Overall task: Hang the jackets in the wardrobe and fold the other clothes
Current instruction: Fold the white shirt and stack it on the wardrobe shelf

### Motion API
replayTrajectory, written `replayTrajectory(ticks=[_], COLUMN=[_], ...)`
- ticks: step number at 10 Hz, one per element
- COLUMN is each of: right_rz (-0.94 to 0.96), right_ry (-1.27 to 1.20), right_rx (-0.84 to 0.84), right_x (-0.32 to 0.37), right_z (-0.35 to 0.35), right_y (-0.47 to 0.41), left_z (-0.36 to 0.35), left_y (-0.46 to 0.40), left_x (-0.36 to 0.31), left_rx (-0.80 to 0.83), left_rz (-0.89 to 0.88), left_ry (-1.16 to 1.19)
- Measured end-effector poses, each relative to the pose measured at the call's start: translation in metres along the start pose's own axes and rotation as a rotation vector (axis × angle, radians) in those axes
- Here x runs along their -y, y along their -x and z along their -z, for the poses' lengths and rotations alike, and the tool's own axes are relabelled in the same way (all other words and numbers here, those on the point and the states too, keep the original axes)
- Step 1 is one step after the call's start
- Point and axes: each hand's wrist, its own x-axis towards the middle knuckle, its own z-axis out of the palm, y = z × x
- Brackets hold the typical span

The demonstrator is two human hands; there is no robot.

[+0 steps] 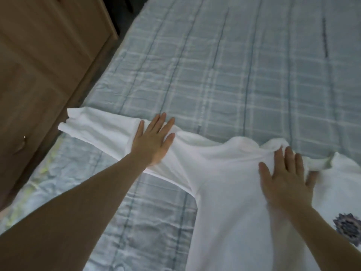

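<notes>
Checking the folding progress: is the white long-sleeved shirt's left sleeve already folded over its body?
No, the white long-sleeved shirt has that sleeve stretched out flat on the blue checked bedspread under the open left hand.

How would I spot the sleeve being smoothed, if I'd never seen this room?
Find the checked blue bedspread beside the wooden wardrobe. A white shirt lies spread on it. The sleeve stretches toward the wardrobe under the flat left hand; the other sleeve, beyond the right hand, is bunched.

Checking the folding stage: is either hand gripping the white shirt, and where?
Neither grips. The left hand presses flat on the white shirt sleeve; the right hand lies flat near its collar.
</notes>
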Motion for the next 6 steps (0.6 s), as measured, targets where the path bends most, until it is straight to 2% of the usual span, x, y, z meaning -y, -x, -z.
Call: replayTrajectory(ticks=[1, 2, 3, 4, 5, 6], right_rz=[0.042, 0.315, 0.350, 0.282, 0.298, 0.266], right_ry=[-0.044, -0.104, -0.048, 0.031, 0.056, 0.067], right_rx=[-0.120, -0.186, 0.004, 0.072, 0.098, 0.205], right_x=[0.010, 0.032, 0.051, 0.050, 0.052, 0.056], right_z=[0.011, 0.009, -0.018, -0.031, -0.028, -0.023], right_y=[0.006, 0.026, 0.041, 0.035, 0.030, 0.029], left_z=[0.019, 0.030, 0.042, 0.055, 0.066, 0.056], left_y=[0.014, 0.035, 0.054, 0.057, 0.049, 0.025], left_x=[0.020, 0.064, 0.108, 0.129, 0.148, 0.157], left_rx=[-0.216, -0.471, -0.521, -0.419, -0.413, -0.424], left_rz=[0.082, 0.523, 1.032, 1.174, 1.139, 1.088], left_ry=[0.183, 0.284, 0.493, 0.657, 0.726, 0.842])
